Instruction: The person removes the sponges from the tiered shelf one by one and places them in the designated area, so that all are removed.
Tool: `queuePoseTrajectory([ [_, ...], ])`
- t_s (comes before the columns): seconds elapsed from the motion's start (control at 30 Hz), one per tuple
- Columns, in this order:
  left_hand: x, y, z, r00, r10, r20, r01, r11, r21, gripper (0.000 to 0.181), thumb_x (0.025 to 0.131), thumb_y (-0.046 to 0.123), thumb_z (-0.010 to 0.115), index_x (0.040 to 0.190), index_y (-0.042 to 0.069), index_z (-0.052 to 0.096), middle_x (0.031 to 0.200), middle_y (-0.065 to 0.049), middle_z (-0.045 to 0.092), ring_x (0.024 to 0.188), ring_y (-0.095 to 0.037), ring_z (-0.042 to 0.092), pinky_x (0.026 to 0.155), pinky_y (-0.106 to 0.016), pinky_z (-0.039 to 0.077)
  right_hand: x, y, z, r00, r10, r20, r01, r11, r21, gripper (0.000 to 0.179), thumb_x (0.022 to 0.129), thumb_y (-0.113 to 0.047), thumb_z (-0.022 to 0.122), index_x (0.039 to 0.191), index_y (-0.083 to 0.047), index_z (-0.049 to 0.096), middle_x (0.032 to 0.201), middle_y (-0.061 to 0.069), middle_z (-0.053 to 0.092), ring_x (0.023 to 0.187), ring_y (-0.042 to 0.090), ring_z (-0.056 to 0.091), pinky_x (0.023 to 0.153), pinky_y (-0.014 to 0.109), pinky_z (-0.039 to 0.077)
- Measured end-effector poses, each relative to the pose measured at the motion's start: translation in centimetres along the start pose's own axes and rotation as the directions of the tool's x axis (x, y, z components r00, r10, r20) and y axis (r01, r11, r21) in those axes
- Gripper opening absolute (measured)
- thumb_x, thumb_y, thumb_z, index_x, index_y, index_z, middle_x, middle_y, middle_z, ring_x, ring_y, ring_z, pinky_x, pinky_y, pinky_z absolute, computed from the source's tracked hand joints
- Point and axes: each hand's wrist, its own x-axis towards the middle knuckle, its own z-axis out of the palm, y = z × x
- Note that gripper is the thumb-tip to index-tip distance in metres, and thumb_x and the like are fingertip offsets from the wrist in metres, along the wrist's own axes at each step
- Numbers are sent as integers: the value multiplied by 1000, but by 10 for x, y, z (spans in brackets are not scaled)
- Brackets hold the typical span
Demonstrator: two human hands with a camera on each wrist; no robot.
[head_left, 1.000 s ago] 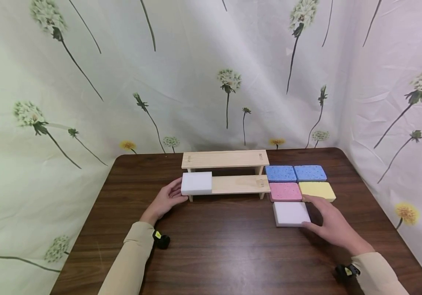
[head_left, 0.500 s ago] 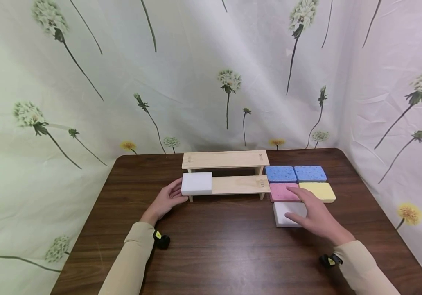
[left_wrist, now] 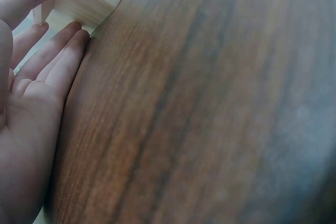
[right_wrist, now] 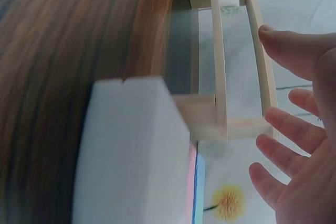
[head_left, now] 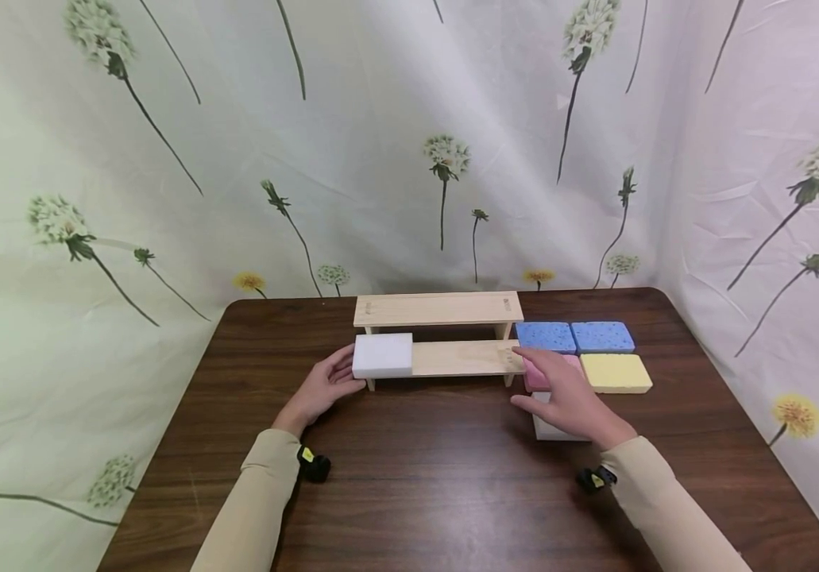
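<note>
A two-step wooden shelf (head_left: 462,357) stands at the table's back. A white sponge block (head_left: 383,355) lies on the left end of its lower step. My left hand (head_left: 318,395) rests beside that end, fingers stretched out with tips at the shelf's side, as the left wrist view shows. My right hand (head_left: 565,397) hovers with spread fingers near the lower step's right end, holding nothing. Beneath it a second white sponge block (head_left: 555,429) and a pink sponge (head_left: 534,380) are partly hidden. In the right wrist view, the second block (right_wrist: 123,150) stands apart from the fingers.
Right of the shelf lie two blue sponges (head_left: 602,337) side by side, with a yellow sponge (head_left: 616,373) in front of them. The dark wooden table (head_left: 438,477) runs back to a flower-print curtain (head_left: 380,159).
My right hand has left the second white block, moving leftward over it and the pink sponge toward the lower step. The left hand and the sponges have stayed in place.
</note>
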Motion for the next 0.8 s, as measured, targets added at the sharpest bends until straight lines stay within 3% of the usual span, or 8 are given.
queuePoseTrajectory([
  [0.6,-1,1,1,1000,14,0,-14,1000,-7,82,96,6,77,164,3,31,160,-27,43,147,-39,44,115,-27,45,56,-37,39,996,-5,91,-1,997,71,76,92,-31,85,155,-8,50,153,10,56,143,30,49,120,50,41],
  [0.8,-1,1,1,1000,18,0,-18,1000,-17,82,96,6,77,164,2,31,160,-27,43,147,-39,44,112,-23,46,71,-45,49,994,-12,107,4,997,76,78,93,-33,84,156,-6,48,154,13,55,145,33,47,122,51,39],
])
